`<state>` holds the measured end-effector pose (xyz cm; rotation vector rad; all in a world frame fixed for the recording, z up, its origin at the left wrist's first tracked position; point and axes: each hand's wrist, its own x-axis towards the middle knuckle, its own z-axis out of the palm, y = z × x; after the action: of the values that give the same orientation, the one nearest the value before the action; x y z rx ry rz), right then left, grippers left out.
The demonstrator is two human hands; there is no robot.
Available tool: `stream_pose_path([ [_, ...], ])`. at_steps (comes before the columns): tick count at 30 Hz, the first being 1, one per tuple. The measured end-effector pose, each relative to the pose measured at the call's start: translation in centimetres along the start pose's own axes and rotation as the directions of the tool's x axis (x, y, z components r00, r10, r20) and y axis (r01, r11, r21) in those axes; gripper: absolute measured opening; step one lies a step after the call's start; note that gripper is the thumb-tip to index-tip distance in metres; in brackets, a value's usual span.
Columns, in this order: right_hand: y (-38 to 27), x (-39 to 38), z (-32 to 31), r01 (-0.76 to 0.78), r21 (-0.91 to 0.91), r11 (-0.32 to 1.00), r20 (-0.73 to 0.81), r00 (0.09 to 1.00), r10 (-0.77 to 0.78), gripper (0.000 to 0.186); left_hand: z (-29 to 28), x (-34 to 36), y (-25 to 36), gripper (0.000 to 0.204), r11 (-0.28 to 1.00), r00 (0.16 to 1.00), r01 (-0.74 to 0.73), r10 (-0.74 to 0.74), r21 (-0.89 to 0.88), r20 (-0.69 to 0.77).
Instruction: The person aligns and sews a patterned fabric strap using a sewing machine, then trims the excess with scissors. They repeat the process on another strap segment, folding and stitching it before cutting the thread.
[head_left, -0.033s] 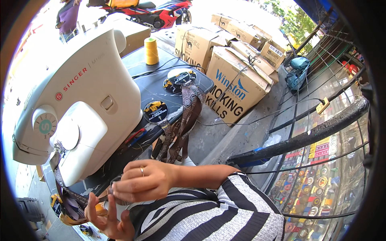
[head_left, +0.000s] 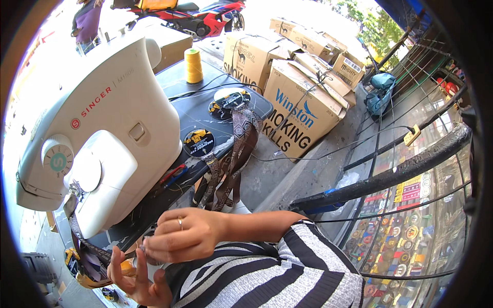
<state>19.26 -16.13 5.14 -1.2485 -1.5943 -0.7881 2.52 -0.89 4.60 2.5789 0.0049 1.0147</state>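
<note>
My right hand (head_left: 187,236) is pinched around something small and greyish that its fingers mostly hide, just above my left hand (head_left: 141,285), whose fingers are curled loosely and apart. Patterned dark lanyards (head_left: 92,249) lie behind the left hand and beneath the white sewing machine (head_left: 118,113). Round black-and-yellow medals with more ribbons (head_left: 241,154) rest at the right side of the dark tabletop (head_left: 174,118): one medal (head_left: 198,143) by the machine, several stacked farther back (head_left: 231,98). A yellow thread cone (head_left: 193,65) stands upright near the back. Red and blue tools (head_left: 172,174) lie beside the machine.
Tied cardboard boxes (head_left: 300,113) are stacked right of the table. A metal grille with a black bar (head_left: 380,179) and a display of small colourful items (head_left: 400,236) line the right side, with a blue bag (head_left: 380,92). Behind are a red motorbike (head_left: 210,20) and a person in purple (head_left: 87,23).
My right hand and its fingers have shifted very slightly. The rest looks the same.
</note>
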Motion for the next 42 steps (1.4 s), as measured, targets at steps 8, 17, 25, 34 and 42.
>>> stream_pose_path([
  [8, 0.6, -0.1, -0.2, -0.037, -0.029, 0.999, -0.023, 0.999, 0.036, 0.014, -0.2, -0.2, 0.0, 0.046, 1.000, 1.000, -0.003, 0.003, 0.024, 0.008],
  [17, 0.2, -0.5, 0.5, -0.032, -0.014, 0.999, 0.004, 0.999, 0.032, 0.023, 0.2, 0.1, 0.5, 0.045, 0.999, 0.999, 0.037, -0.037, -0.026, 0.026],
  [25, -0.1, -0.2, 0.4, -0.046, 0.037, 0.998, 0.007, 0.999, 0.046, 0.012, 0.3, -0.2, 0.5, 0.027, 0.990, 0.994, 0.094, -0.100, -0.104, -0.051],
  [34, -0.7, 0.0, 0.9, -0.068, 0.084, 0.994, 0.001, 0.998, 0.068, 0.016, 0.5, -0.3, 0.5, 0.011, 0.975, 0.977, 0.129, -0.156, -0.181, -0.144],
  [42, -0.9, -0.1, 0.9, -0.034, 0.107, 0.994, 0.047, 0.998, 0.029, 0.016, -0.7, 0.5, 0.8, 0.015, 0.971, 0.973, 0.174, -0.195, -0.164, -0.126],
])
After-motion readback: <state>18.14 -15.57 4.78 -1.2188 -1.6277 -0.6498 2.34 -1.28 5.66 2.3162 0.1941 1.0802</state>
